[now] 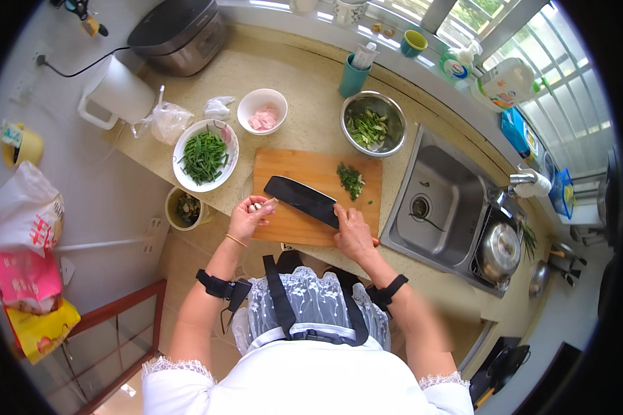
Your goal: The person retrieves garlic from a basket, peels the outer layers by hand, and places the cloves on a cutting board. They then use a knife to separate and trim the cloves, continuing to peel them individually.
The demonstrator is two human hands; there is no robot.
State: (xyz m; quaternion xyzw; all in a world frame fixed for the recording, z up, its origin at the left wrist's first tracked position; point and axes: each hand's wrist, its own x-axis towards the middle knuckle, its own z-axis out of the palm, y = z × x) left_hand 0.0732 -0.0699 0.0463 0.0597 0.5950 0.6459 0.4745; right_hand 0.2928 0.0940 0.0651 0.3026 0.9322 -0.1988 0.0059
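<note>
My right hand (pixel 354 232) grips the handle of a black-bladed cleaver (pixel 302 201), whose blade lies over the wooden cutting board (pixel 285 231). At the board's left edge, my left hand (pixel 249 215) holds several small whitish pieces, which look like garlic cloves (pixel 255 207), and a light brown piece at the fingertips. Chopped green onion (pixel 350 180) is heaped on the right part of the board. Behind the board stand a white bowl of pale pink sliced meat (pixel 263 118) and a steel bowl of cut green vegetable (pixel 368 128). Cut green stalks (pixel 203 157) fill a patterned white bowl at the left.
A steel sink (pixel 446 199) adjoins the board's right side, with a lidded pot (pixel 499 249) in a rack beyond. Below the counter's left edge is a waste bin (pixel 175 210). A white pitcher (pixel 122 91), a plastic bag (pixel 171 122) and a rice cooker (pixel 179 36) stand back left.
</note>
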